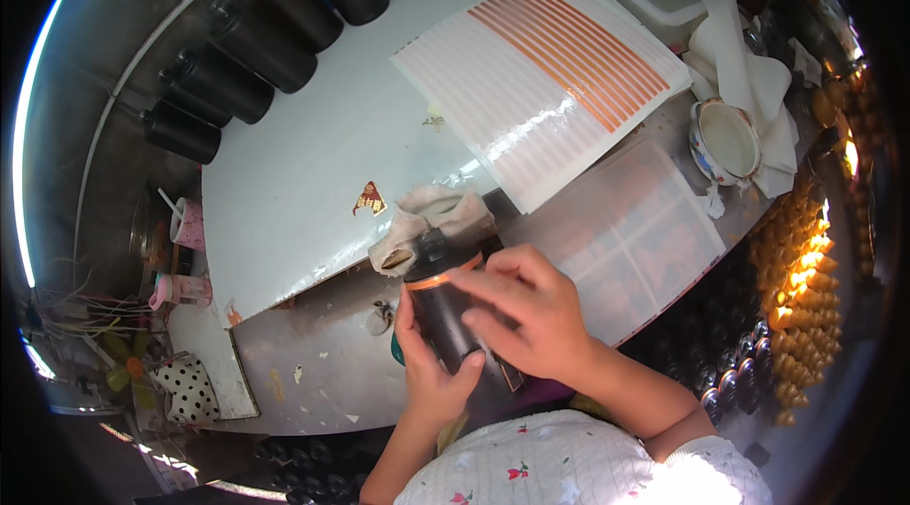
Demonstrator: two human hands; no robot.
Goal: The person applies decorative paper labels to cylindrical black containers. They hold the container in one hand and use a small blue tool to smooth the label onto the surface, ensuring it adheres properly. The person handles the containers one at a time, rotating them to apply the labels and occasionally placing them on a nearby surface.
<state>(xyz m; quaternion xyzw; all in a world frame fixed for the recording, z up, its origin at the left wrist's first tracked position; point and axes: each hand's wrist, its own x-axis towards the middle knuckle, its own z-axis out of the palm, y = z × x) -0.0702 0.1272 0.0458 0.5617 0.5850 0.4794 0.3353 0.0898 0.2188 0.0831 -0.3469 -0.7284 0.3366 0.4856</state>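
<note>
Two hands meet on one dark cylinder bottle (445, 301) in the head view, and this bottle is the landmark for all places below. The bottle stands tilted: its long axis runs from the lower right, near the person's body, up toward the upper left, where its top end points at a crumpled cloth (428, 220). A thin copper-coloured band goes around it just under the top end.

The left hand (428, 367) is closed around the lower part of the bottle from the left side, with the thumb lying on the front. The right hand (526, 311) comes from the right and lies over the middle of the bottle; its fingers (474, 277) are nearly flat and press near the copper band, so it touches more than it grips. Both hands are on the bottle, and the right one is nearer to the band.

Beyond the bottle's top end, touching the cloth, lies a white surface (313, 154). Farther up and to the right of the bottle is a sheet with copper stripes (550, 69). To the right of the bottle is a clear plastic box (645, 230), and past it a small ceramic cup (725, 140). Far up and left of the bottle, a row of black cylinders (237, 59) stands along the edge of the white surface.
</note>
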